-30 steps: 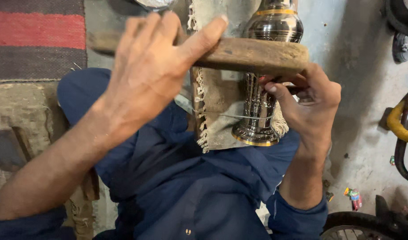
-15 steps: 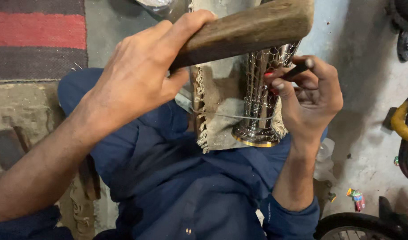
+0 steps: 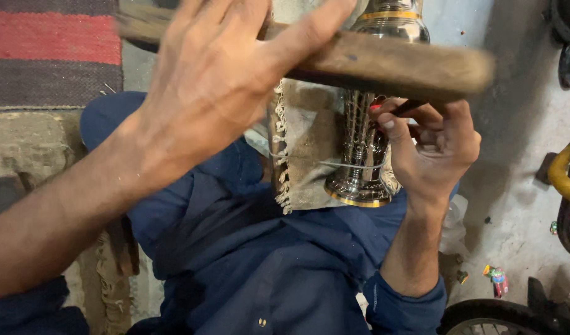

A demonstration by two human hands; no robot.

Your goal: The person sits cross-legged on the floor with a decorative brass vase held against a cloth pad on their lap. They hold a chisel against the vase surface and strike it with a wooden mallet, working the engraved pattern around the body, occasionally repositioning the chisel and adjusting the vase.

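Closest to the eye, the left hand (image 3: 204, 93) is wrapped around a wooden mallet (image 3: 384, 62), a thick worn bar of wood that runs almost level across the view, its free end pointing right and passing just above the metal vase (image 3: 362, 155). The grip there is closed on the wood, with the forefinger stretched along it; the bar looks heavy, stiff and rough enough not to slip, best held well back from its striking end. Just beyond and below it, the right hand (image 3: 434, 149) pinches a thin dark tool (image 3: 404, 109) between thumb and fingertips, its tip seemingly set against the side of the vase, though the contact is partly hidden. The vase lies on a fringed cloth (image 3: 306, 149) over the person's lap in blue clothing (image 3: 247, 260), its long axis running away from the person, flared foot toward the body and banded upper part under the mallet. It looks like rigid, polished, slippery metal that would dent and roll, so the foot or patterned stem is the place to steady it. Left of the vase, farther off, lies a striped rug (image 3: 49, 56); right of it, concrete floor (image 3: 520, 186).
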